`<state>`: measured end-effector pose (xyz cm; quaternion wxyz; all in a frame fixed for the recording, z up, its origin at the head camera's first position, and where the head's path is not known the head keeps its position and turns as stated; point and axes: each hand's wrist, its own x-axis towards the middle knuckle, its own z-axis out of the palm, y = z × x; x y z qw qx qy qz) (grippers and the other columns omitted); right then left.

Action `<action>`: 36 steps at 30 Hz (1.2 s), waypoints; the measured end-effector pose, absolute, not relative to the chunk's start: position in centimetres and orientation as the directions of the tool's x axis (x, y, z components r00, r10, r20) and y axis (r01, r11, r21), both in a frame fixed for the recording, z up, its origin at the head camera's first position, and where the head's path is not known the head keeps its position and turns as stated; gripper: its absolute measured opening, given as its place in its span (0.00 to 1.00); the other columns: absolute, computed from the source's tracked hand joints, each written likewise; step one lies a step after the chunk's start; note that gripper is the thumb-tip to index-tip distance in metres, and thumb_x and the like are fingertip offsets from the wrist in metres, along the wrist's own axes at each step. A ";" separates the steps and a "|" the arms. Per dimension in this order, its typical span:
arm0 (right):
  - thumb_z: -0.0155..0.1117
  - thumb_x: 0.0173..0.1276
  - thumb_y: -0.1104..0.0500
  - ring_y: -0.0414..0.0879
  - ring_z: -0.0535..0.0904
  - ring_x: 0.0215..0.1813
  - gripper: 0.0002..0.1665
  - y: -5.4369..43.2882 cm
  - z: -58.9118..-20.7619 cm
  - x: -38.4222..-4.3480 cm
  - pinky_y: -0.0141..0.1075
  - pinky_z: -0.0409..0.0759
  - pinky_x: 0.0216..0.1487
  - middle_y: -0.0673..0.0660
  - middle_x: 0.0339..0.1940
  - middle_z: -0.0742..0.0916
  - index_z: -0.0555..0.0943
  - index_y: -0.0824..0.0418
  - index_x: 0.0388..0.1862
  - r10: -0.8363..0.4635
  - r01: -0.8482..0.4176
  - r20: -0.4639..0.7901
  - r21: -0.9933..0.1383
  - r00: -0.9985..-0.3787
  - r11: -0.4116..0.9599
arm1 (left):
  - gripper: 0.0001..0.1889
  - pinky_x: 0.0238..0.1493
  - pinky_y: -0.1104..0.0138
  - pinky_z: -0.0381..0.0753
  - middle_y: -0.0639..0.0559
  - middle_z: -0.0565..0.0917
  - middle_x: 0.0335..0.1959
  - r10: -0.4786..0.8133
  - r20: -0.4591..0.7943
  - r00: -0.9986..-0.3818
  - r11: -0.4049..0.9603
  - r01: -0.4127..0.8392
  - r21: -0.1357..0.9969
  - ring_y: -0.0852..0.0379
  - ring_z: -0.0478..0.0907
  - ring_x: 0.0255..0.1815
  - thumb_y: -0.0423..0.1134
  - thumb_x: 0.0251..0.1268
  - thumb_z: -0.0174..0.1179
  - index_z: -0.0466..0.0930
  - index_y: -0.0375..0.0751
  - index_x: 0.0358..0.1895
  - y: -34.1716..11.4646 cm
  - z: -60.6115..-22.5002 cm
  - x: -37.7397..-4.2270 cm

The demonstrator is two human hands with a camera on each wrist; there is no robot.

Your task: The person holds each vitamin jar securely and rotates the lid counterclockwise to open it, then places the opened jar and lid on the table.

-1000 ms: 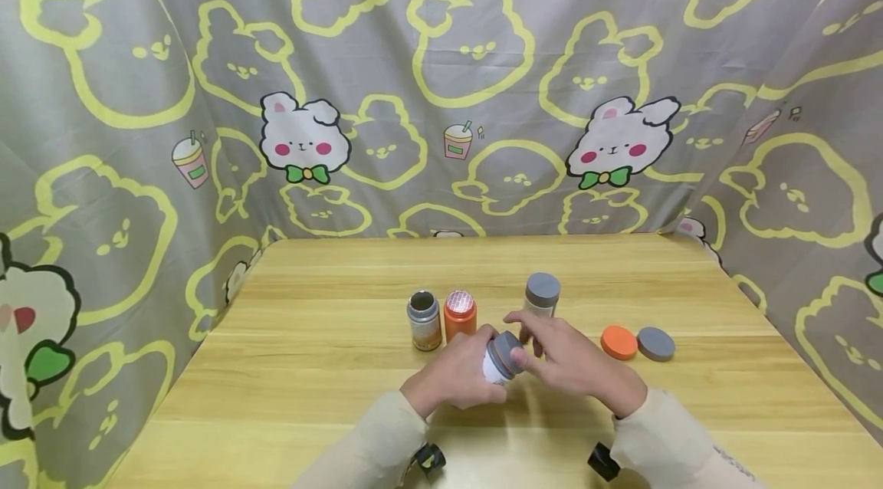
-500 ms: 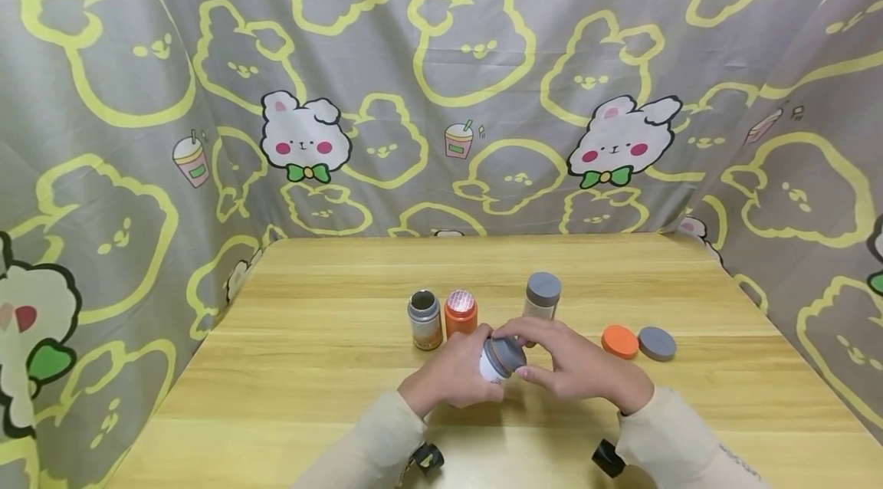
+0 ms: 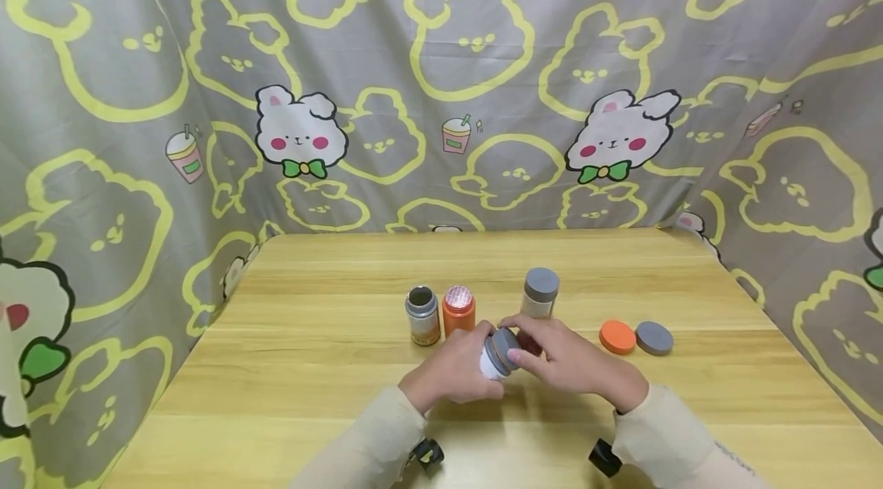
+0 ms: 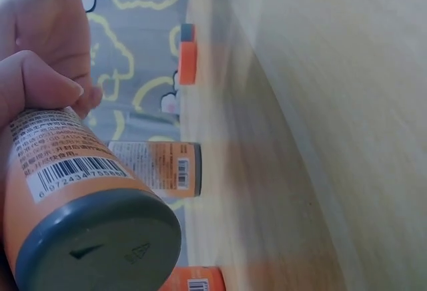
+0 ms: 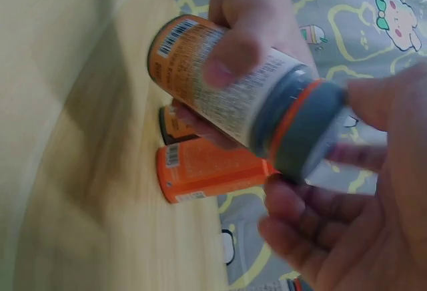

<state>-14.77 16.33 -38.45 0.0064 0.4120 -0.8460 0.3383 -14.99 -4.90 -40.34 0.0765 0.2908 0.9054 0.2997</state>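
My left hand (image 3: 450, 368) grips a tilted bottle (image 5: 207, 81) with a white and orange label, held over the table. Its grey base faces the camera in the left wrist view. My right hand (image 3: 576, 360) holds the bottle's grey cap (image 5: 312, 129), thumb on one side and fingertips on the other. An orange band (image 5: 291, 119) shows between cap and neck in the right wrist view. Just behind the hands stand an uncapped grey bottle (image 3: 424, 323) with a dark mouth and an orange bottle (image 3: 458, 314) topped by a patterned seal.
Behind my right hand stands another bottle with a grey cap (image 3: 541, 283). To the right, an orange cap (image 3: 617, 337) and a grey cap (image 3: 654, 338) lie side by side on the wooden table (image 3: 331, 397). A patterned curtain (image 3: 386, 129) surrounds the table's back and sides.
My right hand's fingers have shifted round the cap, first curling over its top, then coming back with the thumb on its face. The left hand keeps its grip; the standing bottles stay put.
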 end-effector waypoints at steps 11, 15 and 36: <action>0.54 0.75 0.55 0.37 0.79 0.36 0.21 16.5 -38.5 -14.8 0.37 0.80 0.36 0.49 0.39 0.84 0.72 0.61 0.62 -0.677 -0.713 0.322 -0.550 -0.662 0.435 | 0.32 0.24 0.74 0.74 0.58 0.75 0.29 0.570 0.055 -0.820 0.648 0.490 0.583 0.65 0.73 0.24 0.44 0.39 0.72 0.70 0.39 0.50 -4.9 -40.4 -15.0; 0.53 0.76 0.52 0.32 0.71 0.21 0.13 16.0 -38.9 -14.8 0.30 0.73 0.21 0.42 0.20 0.76 0.75 0.60 0.49 -0.623 -0.684 0.333 -0.544 -0.708 0.486 | 0.32 0.25 0.74 0.74 0.59 0.75 0.29 0.572 0.063 -0.818 0.649 0.498 0.575 0.66 0.73 0.25 0.45 0.39 0.72 0.70 0.40 0.50 -4.7 -40.1 -14.9; 0.51 0.77 0.49 0.32 0.71 0.22 0.16 15.6 -38.8 -14.6 0.31 0.73 0.22 0.44 0.21 0.77 0.76 0.60 0.47 -0.576 -0.645 0.323 -0.547 -0.751 0.533 | 0.32 0.24 0.74 0.73 0.59 0.75 0.28 0.564 0.080 -0.822 0.658 0.507 0.557 0.66 0.72 0.24 0.45 0.39 0.72 0.70 0.40 0.50 -4.7 -40.1 -14.9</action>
